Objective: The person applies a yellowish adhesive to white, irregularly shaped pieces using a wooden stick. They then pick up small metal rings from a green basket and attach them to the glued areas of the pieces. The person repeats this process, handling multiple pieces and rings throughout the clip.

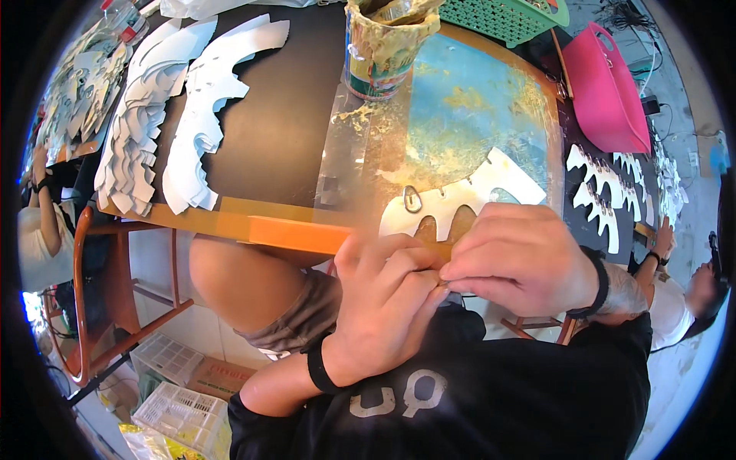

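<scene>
Close to my body, just off the table's near edge, my two hands meet fingertip to fingertip. My left hand (387,303) is closed, its fingers curled and pressed together. My right hand (521,257) is closed in a pinch against the left fingertips. Whatever sits between them is too small and hidden to name. Just beyond lies a cream-white cut piece (468,195) with scalloped notches, partly covered by my right hand. On its left part rests a small metal buckle-like ring (412,199).
A glue-smeared can (383,54) stands at the far middle beside a stained blue work sheet (475,100). Stacked white cut pieces (142,115) lie at left. A pink basket (609,92) and green basket (498,19) are at far right. Other people sit at both sides.
</scene>
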{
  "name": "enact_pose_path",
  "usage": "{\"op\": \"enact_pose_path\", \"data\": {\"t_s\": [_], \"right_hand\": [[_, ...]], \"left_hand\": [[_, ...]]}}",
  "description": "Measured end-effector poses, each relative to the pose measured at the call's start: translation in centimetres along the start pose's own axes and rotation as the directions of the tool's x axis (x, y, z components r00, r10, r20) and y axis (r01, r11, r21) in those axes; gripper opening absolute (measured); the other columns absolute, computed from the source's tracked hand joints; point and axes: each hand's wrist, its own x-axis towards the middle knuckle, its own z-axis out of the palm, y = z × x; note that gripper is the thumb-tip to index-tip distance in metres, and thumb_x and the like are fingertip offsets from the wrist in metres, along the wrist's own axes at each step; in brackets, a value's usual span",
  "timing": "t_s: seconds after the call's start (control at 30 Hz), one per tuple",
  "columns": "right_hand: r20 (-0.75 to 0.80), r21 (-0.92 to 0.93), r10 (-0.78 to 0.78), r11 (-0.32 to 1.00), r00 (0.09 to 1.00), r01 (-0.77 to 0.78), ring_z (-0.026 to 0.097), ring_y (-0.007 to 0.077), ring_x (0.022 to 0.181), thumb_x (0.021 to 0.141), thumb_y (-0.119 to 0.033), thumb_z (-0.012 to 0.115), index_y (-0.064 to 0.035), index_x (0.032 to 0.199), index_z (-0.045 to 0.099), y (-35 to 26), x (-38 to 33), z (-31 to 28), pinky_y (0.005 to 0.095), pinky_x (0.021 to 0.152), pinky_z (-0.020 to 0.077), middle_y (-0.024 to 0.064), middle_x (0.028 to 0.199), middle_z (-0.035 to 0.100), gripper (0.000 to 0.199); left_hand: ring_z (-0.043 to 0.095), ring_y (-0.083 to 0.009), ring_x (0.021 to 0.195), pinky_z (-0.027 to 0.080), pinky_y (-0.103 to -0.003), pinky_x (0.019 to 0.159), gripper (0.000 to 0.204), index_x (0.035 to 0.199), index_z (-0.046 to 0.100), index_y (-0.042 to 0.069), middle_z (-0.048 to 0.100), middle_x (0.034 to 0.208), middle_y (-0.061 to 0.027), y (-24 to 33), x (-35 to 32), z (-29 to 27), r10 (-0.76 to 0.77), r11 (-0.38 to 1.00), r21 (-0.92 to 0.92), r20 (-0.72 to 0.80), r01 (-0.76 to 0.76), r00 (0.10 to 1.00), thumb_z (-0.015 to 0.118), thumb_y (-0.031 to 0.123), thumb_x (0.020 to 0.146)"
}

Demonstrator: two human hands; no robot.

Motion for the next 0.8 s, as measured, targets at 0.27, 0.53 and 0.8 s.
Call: {"op": "enact_pose_path", "data": {"t_s": [0.27, 0.53, 0.8], "right_hand": [[-0.071, -0.279, 0.204, 0.936, 0.976, -0.216, 0.067, 0.0279, 0.080, 0.085, -0.008, 0.080, -0.0041, 0.094, 0.075, 4.2, 1.2, -1.6, 0.0372, 0.072, 0.0526, 0.0077, 0.085, 0.071, 0.011], [-0.060, -0.475, 0.117, 0.870, 0.991, -0.131, 0.066, 0.0263, 0.090, 0.086, -0.017, 0.075, -0.0098, 0.100, 0.075, 5.3, 1.3, -1.6, 0.0400, 0.074, 0.0529, 0.0016, 0.099, 0.071, 0.015], [0.208, -0.691, 0.084, 0.717, 0.975, 0.086, 0.059, 0.0234, 0.105, 0.082, -0.015, 0.066, -0.0182, 0.136, 0.068, 3.5, -2.1, -1.0, 0.0367, 0.087, 0.0469, -0.0024, 0.149, 0.061, 0.054]], "left_hand": [[0.059, -0.0312, 0.127, 0.037, -0.055, 0.112, 0.042, 0.109, 0.069, 0.006, 0.063, 0.136, -0.0154, 1.7, -1.3, 1.7, 0.070, 0.940, 0.312, 0.213, -0.136, 0.975, 0.077, 0.041, 0.086], [0.045, -0.0344, 0.147, 0.027, -0.059, 0.121, 0.058, 0.131, 0.065, 0.008, 0.054, 0.155, -0.0157, 0.9, -2.6, 3.2, 0.032, 0.870, 0.460, 0.306, -0.177, 0.952, 0.070, 0.050, 0.091], [0.043, -0.0346, 0.148, 0.024, -0.061, 0.122, 0.062, 0.136, 0.062, 0.009, 0.052, 0.157, -0.0166, 0.6, -3.2, 3.3, 0.013, 0.878, 0.452, 0.312, -0.161, 0.950, 0.070, 0.050, 0.090]]}}
